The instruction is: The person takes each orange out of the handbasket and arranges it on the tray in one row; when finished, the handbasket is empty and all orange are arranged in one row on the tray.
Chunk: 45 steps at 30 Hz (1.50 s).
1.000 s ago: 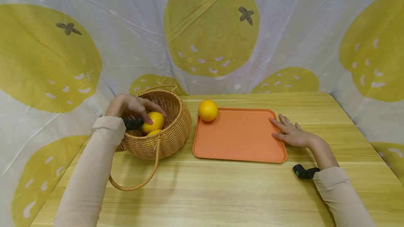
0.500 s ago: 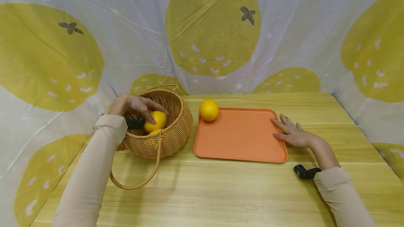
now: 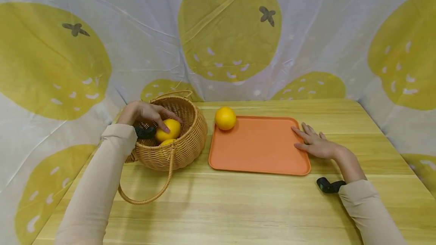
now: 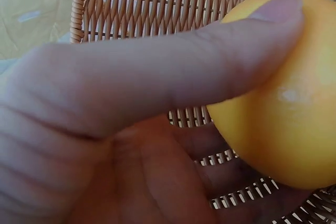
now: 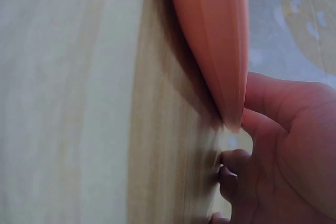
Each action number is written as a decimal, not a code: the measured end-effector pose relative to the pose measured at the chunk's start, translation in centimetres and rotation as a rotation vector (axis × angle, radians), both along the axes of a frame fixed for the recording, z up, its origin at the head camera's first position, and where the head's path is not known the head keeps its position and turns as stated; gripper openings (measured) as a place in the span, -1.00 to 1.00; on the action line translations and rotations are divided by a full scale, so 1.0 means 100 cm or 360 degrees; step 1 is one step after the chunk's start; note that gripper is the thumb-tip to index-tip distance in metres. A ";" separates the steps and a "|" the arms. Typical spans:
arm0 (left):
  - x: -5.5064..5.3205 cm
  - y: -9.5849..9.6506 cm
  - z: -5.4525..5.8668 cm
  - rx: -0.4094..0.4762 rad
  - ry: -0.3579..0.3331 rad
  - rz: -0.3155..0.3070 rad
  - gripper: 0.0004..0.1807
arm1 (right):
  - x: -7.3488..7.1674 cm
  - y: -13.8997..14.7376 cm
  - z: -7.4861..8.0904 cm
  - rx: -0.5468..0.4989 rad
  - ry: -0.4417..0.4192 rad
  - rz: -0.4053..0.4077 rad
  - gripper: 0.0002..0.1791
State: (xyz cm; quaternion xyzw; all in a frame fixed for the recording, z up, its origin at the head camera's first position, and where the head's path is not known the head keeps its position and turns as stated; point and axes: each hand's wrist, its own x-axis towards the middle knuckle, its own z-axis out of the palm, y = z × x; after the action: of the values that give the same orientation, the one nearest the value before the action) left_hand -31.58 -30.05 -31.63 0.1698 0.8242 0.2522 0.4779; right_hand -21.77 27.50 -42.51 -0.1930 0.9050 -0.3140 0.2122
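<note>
Left hand point(image 3: 150, 114) round orange point(image 3: 172, 127) inside basket rim point(image 3: 196, 119), wide foreground tabletop point(image 3: 255, 207).

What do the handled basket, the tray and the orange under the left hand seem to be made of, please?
Basket: wicker, perhaps rattan, with a slight sheen; interlaced strands show.
Tray: probably plastic, satin-matte, judging by its even color and smooth moulded rim.
Orange: real peel or plastic, I can't tell; glossy, with a highlight.

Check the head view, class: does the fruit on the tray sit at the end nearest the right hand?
No, the fruit sits at the far left corner of the tray, towards the basket.
</note>
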 end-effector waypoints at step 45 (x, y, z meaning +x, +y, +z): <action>0.062 0.119 0.088 0.0751 0.0668 0.0656 -0.41 | 0.001 0.000 -0.002 -0.0013 0.0001 -0.0004 -0.14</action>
State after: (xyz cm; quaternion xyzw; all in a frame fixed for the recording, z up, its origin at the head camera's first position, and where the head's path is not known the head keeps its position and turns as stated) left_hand -25.36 -18.15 -22.82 0.1538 0.8402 0.4857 0.1856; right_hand -21.70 27.49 -42.72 -0.1928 0.9041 -0.3180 0.2106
